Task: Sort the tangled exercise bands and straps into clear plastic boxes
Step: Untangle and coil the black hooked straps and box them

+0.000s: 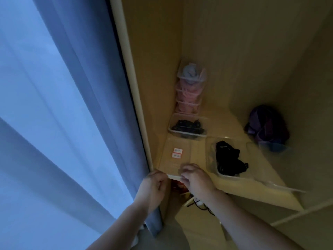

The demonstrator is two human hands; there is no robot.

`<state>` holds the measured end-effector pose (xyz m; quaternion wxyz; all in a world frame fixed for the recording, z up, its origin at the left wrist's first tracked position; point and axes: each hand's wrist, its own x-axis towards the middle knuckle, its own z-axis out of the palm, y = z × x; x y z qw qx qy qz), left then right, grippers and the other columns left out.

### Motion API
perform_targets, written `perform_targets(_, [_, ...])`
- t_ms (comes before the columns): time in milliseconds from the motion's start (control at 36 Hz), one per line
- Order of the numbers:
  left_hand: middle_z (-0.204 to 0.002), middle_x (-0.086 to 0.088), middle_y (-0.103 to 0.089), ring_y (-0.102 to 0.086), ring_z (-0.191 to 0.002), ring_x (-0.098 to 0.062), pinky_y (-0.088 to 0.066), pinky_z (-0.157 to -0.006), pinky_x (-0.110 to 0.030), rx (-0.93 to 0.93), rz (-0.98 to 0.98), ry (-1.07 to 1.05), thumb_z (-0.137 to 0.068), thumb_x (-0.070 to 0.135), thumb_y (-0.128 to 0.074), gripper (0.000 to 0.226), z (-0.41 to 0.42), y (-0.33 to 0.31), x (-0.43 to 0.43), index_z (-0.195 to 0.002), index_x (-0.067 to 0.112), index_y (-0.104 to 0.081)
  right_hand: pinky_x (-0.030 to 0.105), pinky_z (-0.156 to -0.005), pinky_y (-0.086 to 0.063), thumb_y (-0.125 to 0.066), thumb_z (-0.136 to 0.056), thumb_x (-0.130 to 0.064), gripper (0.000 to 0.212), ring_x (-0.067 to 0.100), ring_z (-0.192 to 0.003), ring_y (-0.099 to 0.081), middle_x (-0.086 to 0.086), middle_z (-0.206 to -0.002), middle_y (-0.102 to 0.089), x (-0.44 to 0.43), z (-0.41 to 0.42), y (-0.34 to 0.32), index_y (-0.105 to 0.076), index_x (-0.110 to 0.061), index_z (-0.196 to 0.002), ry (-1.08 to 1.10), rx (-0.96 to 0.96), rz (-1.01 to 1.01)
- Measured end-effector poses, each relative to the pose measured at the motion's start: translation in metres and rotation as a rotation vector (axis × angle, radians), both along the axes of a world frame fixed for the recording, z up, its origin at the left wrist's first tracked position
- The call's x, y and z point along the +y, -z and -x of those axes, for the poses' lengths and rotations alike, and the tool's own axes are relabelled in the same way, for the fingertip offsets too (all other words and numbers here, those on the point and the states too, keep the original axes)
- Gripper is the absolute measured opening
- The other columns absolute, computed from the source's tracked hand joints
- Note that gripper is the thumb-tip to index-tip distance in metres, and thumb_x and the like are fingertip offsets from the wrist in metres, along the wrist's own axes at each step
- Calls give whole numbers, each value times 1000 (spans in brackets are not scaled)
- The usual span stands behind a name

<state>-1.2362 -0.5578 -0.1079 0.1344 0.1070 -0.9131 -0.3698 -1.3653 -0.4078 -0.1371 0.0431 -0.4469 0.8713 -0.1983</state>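
Dim alcove, near end: at the front edge of a smooth pale-wood shelf [239, 184], beside a pleated blue curtain [75, 87], I see the left hand [155, 184] and right hand [196, 177] pinching the near rim of a shallow clear box [189, 154] with curled fingers. Just right, a second clear box [210, 147] holds coiled black straps [228, 159]. Farther back sit a tub of black bands [187, 127], a corner stack of pink-filled boxes [190, 94] and a soft purple bundle [266, 125].

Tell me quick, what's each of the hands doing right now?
Left hand: closed, pinching the near rim of the clear plastic box.
Right hand: closed, gripping the same rim.
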Motion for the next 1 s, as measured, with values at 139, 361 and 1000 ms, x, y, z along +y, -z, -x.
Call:
perform_targets(139, [-85,26,-52,-50,-85,13,-35,-71,-1,0,-10,15,-82,-2,-52,30,-2,-4,1,-90,19,-72,28,-92,-47,-62,-85,-11,12,24,-105,-56,4,-107,-65,-4,-4,-5,-73,-7,-87,17,36,-5])
perform_targets(361, [-89,30,-51,-49,-89,18,-33,-73,3,38,-37,-29,-82,-6,-55,34,-10,-13,-1,-96,18,-73,31,-83,-49,-60,-88,-12,11,20,-96,-51,1,-97,-62,-7,-10,-21,-70,-8,-85,71,43,91])
perform_targets(1000, [-110,8,-55,-53,-84,2,-38,-72,-2,131,-13,-167,-93,13,-56,19,24,-61,15,-109,14,-67,18,-82,-39,-62,-88,-16,6,12,-94,-49,-5,-95,-58,35,-15,-88,-65,-13,-85,-3,282,305])
